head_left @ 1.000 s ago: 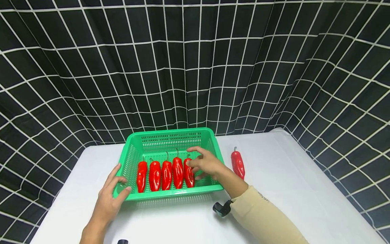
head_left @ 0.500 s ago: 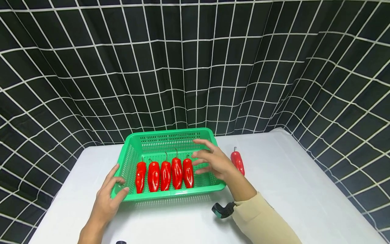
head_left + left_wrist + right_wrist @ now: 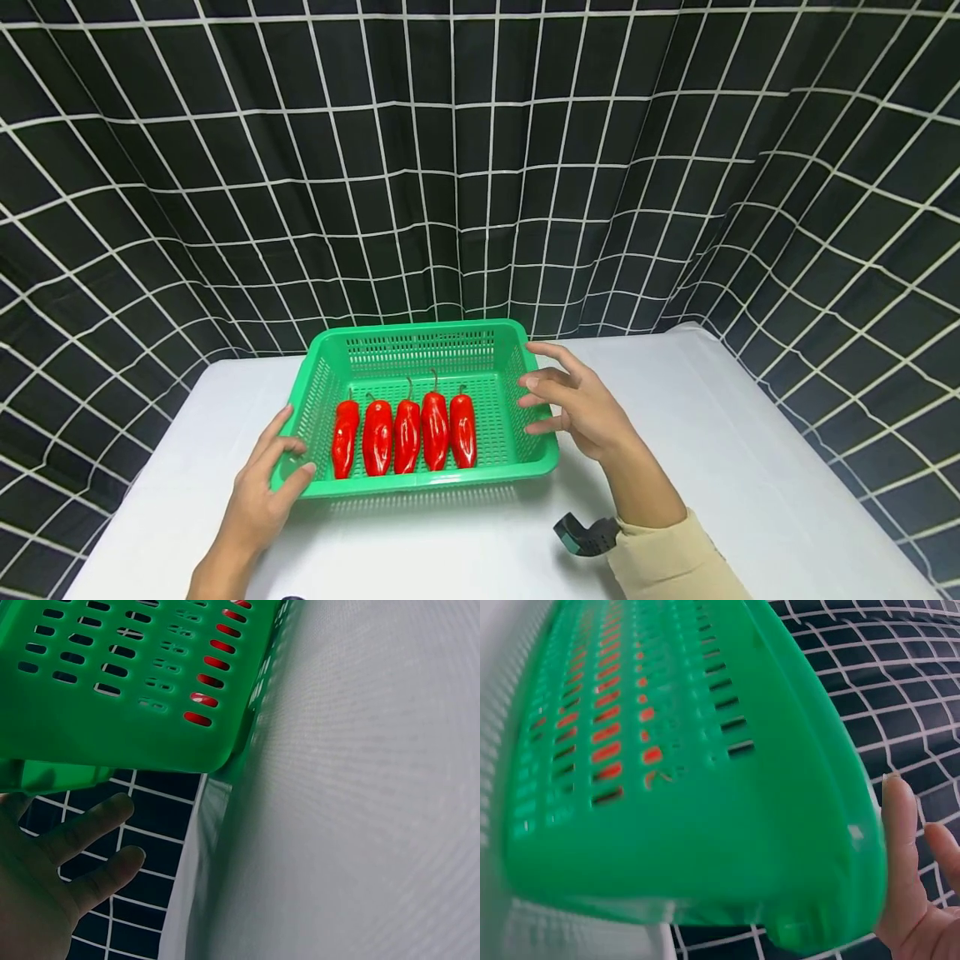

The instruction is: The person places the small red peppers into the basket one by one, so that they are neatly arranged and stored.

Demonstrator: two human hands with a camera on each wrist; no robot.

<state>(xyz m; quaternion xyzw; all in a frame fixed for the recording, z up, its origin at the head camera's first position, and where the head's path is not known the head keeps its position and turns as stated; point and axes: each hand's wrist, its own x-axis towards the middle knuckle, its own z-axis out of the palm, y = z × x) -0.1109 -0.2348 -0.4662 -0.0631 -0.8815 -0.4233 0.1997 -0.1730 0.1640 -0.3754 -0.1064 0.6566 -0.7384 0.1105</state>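
A green slotted basket (image 3: pixel 431 482) stands on the white table and holds several red peppers (image 3: pixel 408 433) side by side, stems pointing away. My left hand (image 3: pixel 288 454) grips the basket's front left corner, thumb on the front rim and fingers along the left wall. Just outside the right wall my right hand (image 3: pixel 555 400) hovers with spread fingers and holds nothing; I cannot tell whether the fingertips touch the rim. The left wrist view shows the basket's underside (image 3: pixel 112 690) and two straight fingers (image 3: pixel 90 825). The right wrist view shows the basket wall (image 3: pixel 667 787) and fingertips (image 3: pixel 900 825).
The white table (image 3: pixel 750 450) is backed and flanked by a black curtain with a white grid (image 3: pixel 480 167). A dark wrist-worn camera mount (image 3: pixel 587 533) sits at my right sleeve.
My right hand has let go of the rightmost pepper, left the basket and moved right past its wall, now covering the loose pepper that lay on the table. My left hand has stayed.
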